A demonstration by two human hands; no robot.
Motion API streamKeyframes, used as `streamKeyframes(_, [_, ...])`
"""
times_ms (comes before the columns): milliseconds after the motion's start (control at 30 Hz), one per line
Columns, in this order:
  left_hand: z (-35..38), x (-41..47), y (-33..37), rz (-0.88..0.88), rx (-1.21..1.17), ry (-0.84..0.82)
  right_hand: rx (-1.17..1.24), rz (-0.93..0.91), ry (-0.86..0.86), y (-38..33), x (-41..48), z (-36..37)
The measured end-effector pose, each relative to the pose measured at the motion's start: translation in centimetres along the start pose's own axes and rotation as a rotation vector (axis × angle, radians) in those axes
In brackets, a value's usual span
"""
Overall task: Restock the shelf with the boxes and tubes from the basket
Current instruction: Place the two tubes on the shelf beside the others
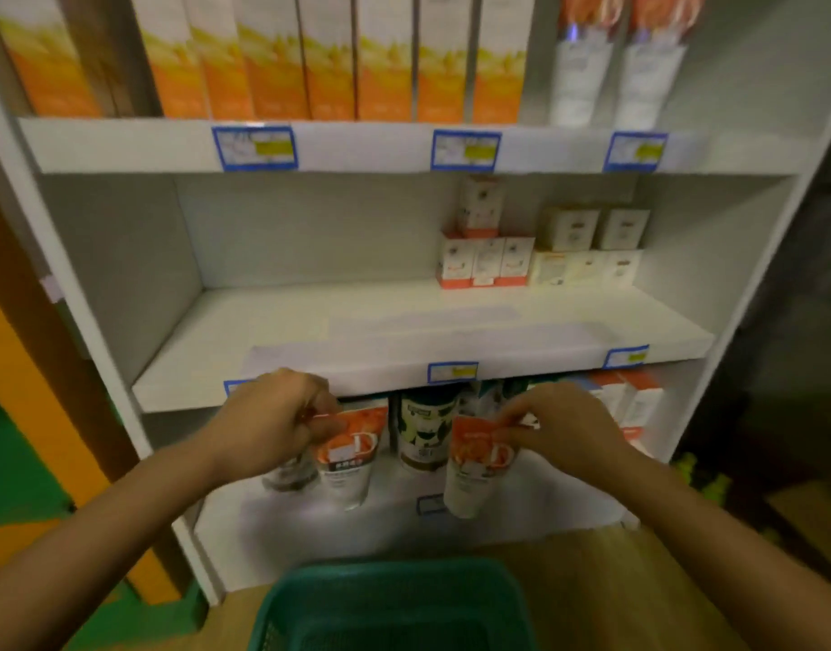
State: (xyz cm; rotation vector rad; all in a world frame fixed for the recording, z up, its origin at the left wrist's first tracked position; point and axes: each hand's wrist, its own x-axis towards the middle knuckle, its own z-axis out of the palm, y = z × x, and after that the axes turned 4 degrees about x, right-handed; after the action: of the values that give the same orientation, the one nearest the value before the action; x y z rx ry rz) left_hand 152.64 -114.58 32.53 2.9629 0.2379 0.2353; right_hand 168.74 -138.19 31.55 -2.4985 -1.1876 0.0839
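1 head view, looking forward and down, close to white shelf unit [404, 350]; green basket [390, 603] directly below.

price labels [465, 150] on shelf edges | green floor [14, 462] left | orange panel [23, 392]

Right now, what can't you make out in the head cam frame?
- green basket: contents unreadable, dark; bottom edge cuts it off.
- price labels: text blurred.
- left hand tube and right hand tube: crimped ends hidden by fingers, print too blurred.
- dark tube between them: top hidden by middle shelf edge.
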Motion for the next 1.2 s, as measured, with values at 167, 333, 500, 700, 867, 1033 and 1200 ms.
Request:
streamKeyframes(167, [-9.1,2.7,5.4,0.135,-0.089,0.137,-0.054,0.032,0.154,-0.1,-1.3,-9.5])
streamKeyframes(333, [-15.3,5.1,9.5,0.125,-0.161,0.262,-0.087,0.037,0.274,-0.3,-2.9,-16.8])
streamKeyframes(500, [-20.4,8.3,12.7,0.125,-0.191,0.374,-0.107,0.060,0.394,0.2,-2.1,-23.1])
streamKeyframes(700, [-25.0,13.2,15.6,0.130,-0.223,0.533,-0.126,0.075,0.523,0.5,0.6,-29.6])
streamKeyframes(867, [-26.9,17.1,17.0,0.116,-0.277,0.513,-0.167,0.103,0.628,1.4,3.4,-32.8])
streamKeyframes(1033, [-26.9,20.4,17.7,0.116,-0.179,0.482,-0.203,0.132,0.701,3.2,5.8,-34.5])
streamKeyframes(1200, [-26.3,22.7,17.9,0.078,-0.112,0.481,-0.193,0.161,0.721,4.4,7.7,-35.8])
